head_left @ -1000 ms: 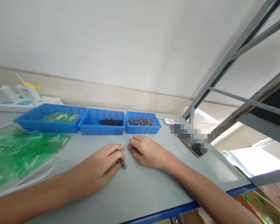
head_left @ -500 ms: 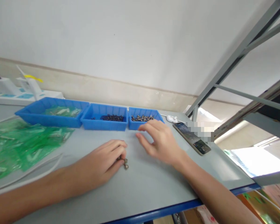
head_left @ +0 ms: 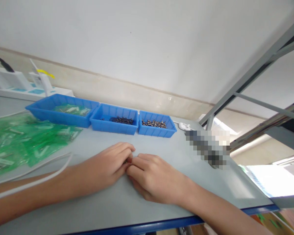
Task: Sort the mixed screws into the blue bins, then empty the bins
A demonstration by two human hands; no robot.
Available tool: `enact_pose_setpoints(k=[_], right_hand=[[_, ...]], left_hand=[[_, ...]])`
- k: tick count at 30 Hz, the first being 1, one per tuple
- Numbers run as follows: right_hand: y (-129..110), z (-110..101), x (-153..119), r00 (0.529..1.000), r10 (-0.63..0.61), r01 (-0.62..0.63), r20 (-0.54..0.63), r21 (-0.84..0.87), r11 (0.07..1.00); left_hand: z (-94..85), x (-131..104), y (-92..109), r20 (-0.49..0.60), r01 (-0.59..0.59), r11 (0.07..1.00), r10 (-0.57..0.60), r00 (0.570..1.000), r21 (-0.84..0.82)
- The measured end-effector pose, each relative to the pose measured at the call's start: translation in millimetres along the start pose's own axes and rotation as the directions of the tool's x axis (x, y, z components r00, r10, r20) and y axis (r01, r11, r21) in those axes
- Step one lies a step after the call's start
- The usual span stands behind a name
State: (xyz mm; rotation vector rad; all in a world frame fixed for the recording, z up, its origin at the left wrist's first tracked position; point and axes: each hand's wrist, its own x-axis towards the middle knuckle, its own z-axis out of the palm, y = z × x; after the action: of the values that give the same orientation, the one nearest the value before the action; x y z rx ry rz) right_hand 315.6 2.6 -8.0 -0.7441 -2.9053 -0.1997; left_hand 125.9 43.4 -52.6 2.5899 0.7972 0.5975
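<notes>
My left hand (head_left: 112, 163) rests over the grey table (head_left: 107, 209), its fingers closed round small metal parts that are mostly hidden. Touching its fingertips, my right hand (head_left: 154, 176) is pinched closed, and what its fingers hold cannot be made out. Behind the hands stand three blue bins in a row. The right bin (head_left: 156, 133) holds shiny brass-coloured metal pieces (head_left: 154, 123). Dark screws (head_left: 122, 120) lie in the middle bin (head_left: 112, 128). In the left bin (head_left: 61, 118) is a green bag (head_left: 73, 109) with pale pieces.
Green plastic bags (head_left: 34, 140) cover the table's left side. A white cable (head_left: 51, 176) crosses near my left forearm. A power strip (head_left: 34, 92) stands at the back left. White earbuds case (head_left: 183, 126) and a blurred-out object lie right of the bins.
My right hand has moved from in front of the right bin towards me and left, closing its fingers against my left hand. The metal parts at my left fingertips are now mostly covered.
</notes>
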Motion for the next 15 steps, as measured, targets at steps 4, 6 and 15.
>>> enact_pose_setpoints(k=[4,6,15], right_hand=[[7.4,-11.9,-6.3,0.996,0.005,-0.007,-0.091,-0.020,1.000],[23.0,-17.8,-11.5,0.951,0.100,-0.121,-0.292,-0.056,0.991],[36.4,-9.2,-9.6,0.900,0.298,-0.310,-0.317,0.015,0.951]], left_hand=[[-1.9,0.2,2.4,-0.011,0.026,1.000,-0.026,1.000,-0.017],[-2.9,0.3,3.1,-0.013,0.029,0.999,-0.030,0.999,-0.031],[-3.1,0.0,2.3,-0.054,-0.023,1.000,0.022,0.998,-0.018]])
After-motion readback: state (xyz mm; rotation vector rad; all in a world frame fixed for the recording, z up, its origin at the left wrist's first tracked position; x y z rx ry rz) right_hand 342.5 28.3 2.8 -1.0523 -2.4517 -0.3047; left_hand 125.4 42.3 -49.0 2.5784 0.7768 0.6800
